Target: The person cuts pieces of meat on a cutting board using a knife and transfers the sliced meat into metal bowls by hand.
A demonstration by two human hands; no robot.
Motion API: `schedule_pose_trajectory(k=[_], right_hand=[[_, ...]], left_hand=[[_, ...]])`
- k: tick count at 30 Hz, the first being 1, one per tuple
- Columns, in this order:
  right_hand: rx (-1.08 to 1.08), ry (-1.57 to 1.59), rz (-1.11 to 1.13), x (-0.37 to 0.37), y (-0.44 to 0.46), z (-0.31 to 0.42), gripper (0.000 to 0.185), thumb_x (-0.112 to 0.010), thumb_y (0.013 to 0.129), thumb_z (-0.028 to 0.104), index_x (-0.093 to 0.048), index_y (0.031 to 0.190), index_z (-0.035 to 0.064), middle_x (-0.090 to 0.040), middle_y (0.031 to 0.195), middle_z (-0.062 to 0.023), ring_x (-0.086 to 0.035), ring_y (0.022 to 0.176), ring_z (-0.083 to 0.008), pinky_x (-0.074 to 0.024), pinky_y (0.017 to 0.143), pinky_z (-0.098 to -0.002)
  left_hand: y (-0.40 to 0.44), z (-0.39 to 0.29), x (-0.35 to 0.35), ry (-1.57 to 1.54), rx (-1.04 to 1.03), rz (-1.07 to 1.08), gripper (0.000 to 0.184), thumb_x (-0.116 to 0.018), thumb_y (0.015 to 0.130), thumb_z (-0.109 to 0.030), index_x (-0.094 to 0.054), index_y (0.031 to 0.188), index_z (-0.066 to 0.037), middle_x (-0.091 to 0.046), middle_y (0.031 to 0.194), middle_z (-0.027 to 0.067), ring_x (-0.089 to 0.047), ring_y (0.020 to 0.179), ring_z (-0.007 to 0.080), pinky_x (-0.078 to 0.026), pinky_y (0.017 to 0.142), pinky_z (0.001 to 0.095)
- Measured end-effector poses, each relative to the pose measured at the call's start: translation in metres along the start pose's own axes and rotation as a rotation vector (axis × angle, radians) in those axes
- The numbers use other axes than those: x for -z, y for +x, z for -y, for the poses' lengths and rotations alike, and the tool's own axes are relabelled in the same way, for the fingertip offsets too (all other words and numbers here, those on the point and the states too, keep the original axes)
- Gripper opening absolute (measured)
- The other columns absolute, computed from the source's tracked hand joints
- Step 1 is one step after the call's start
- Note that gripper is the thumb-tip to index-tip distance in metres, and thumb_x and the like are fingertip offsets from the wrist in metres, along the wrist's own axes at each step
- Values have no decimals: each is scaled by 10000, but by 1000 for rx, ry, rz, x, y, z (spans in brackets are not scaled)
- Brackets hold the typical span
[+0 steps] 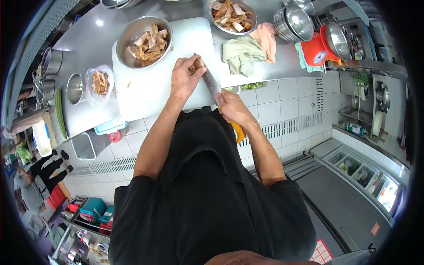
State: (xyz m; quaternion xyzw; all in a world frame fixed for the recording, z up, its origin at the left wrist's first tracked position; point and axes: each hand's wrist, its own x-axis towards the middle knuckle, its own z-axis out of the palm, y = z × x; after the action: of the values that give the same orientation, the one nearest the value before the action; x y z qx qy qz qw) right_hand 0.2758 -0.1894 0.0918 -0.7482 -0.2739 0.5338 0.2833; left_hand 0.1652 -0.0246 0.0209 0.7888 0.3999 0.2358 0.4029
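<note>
At the white board (150, 88) | left hand (183, 79): fingers pinch brown meat (197, 65) | right hand (234, 106): fingers wrapped round knife (211, 83)

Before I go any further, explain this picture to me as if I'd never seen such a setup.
There is no machine here, only a person's bare hands. The single picture comes from a camera worn on the head, looking forward and down over a metal counter. The left hand holds a brown piece of food, probably meat, over a white cutting board. The right hand has its grip on a knife, its blade reaching toward the left hand. A metal bowl of similar-looking pieces stands at the board's far left. To the right are a green cloth and a red scale.
</note>
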Motion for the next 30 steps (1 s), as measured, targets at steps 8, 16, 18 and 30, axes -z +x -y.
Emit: schedule_pose_trajectory(k=[8,16,18,30], right_hand=[[-1,24,-291,84,8,71,346,-457,1075,279,-548,933,-23,-548,639,-75,-514,442,-147,-438,415,-337],[-81,158,-362,61,-35,-37,327,-449,1090,296,-522,925,23,-544,622,-56,-501,420,-132,-410,396,-289],[-140,361,-151,40,-49,-69,304,-464,1098,317,-513,940,62,-537,614,-33,-474,413,-101,-399,392,-247],[-191,410,-120,-1,-69,-109,337,-449,1103,348,-484,935,58,-532,625,-38,-472,410,-115,-417,400,-266]], left_hand=[[152,-90,-22,-52,-226,123,524,-793,827,-401,-715,1268,-129,-719,1071,169,-698,900,323,-545,859,398],[87,-57,34,498,-222,624,474,-836,750,-158,-742,1214,-148,-659,1296,54,-617,1130,323,-489,1040,397],[57,-19,27,573,-451,599,377,-799,771,-98,-751,1144,-123,-645,1269,45,-604,1094,327,-506,1015,398],[65,-14,-3,237,-216,339,104,-672,827,-64,-739,903,-38,-709,968,146,-692,893,354,-553,833,437]])
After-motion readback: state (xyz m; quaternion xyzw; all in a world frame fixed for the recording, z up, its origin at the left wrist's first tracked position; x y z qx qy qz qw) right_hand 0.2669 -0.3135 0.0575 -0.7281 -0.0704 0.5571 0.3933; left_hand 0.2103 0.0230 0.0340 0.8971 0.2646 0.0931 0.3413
